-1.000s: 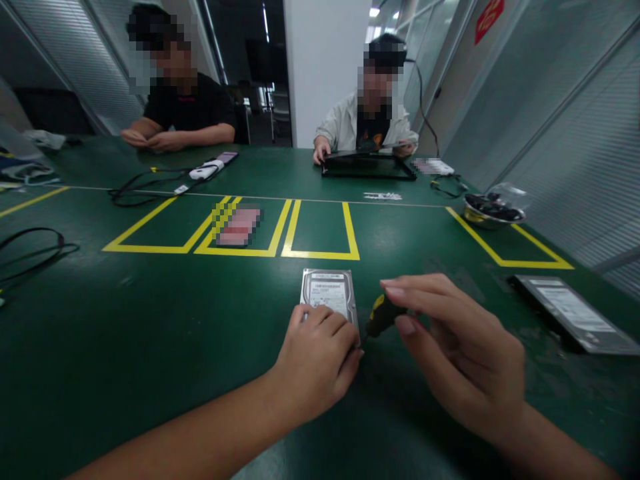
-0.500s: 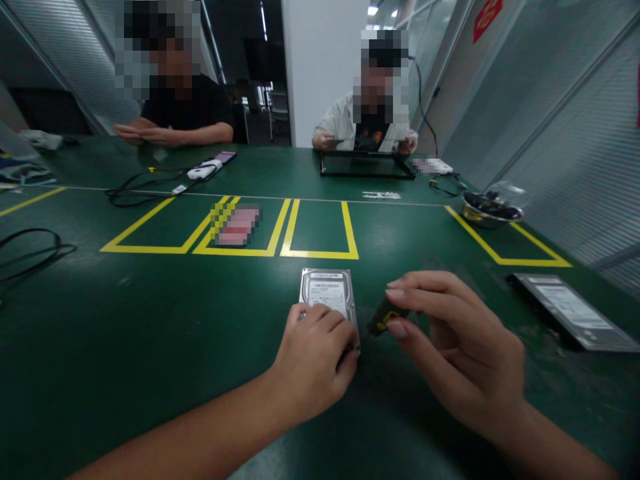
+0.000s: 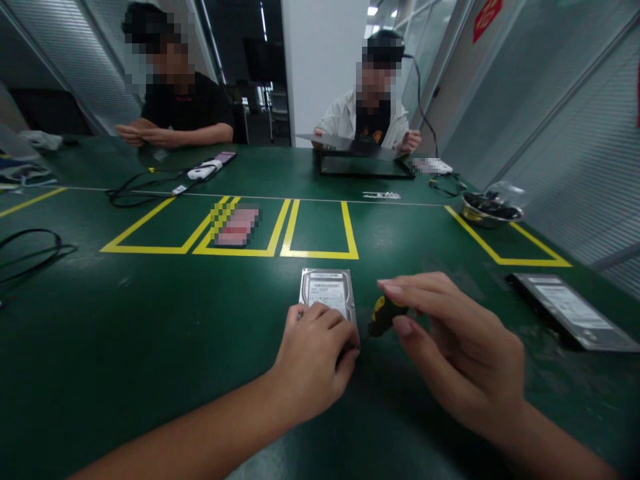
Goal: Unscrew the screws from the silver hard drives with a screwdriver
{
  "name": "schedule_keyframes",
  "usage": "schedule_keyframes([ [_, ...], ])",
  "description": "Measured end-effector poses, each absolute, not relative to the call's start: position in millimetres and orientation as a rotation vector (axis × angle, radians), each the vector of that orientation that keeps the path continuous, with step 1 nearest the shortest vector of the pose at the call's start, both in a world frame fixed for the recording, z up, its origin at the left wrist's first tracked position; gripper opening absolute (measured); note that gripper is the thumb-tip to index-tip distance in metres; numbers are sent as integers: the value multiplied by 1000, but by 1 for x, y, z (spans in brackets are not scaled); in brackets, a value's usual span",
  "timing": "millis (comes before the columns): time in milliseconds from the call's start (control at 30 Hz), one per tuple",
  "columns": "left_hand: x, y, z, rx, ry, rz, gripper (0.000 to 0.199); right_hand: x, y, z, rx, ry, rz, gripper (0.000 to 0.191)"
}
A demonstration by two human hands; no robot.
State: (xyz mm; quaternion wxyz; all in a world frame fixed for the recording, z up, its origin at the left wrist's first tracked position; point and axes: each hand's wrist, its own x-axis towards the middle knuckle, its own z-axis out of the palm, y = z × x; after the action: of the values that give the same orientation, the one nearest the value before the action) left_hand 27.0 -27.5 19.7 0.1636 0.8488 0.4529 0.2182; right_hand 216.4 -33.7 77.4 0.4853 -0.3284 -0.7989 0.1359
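A silver hard drive (image 3: 327, 290) with a white label lies on the green table in front of me. My left hand (image 3: 320, 357) grips its near part, covering the lower half, with the thumb at the near right corner. Between the thumb and fingers of my right hand (image 3: 450, 340) is a short black and yellow screwdriver (image 3: 385, 315). Its handle tilts up to the right, and its thin shaft points down-left at the drive's near right edge. Whether the tip sits in a screw is too small to tell.
A second drive-like unit (image 3: 575, 313) lies at the right. Behind it stands a metal bowl (image 3: 493, 210) of dark items. Yellow tape outlines (image 3: 320, 254) mark the table; a pixelated pink item (image 3: 239, 227) lies in one. Two people sit opposite, one at a black frame (image 3: 367, 175).
The screwdriver handle has turned between my right fingers, which have shifted slightly along it. My left hand and the drive stay put. Opposite, a person has raised a dark flat panel over the frame.
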Motion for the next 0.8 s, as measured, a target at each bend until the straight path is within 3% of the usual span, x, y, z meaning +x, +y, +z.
schedule_keyframes([
  [800,33,-29,19,2362,1361,602,3,214,-34,77,-827,-1904,333,38],
])
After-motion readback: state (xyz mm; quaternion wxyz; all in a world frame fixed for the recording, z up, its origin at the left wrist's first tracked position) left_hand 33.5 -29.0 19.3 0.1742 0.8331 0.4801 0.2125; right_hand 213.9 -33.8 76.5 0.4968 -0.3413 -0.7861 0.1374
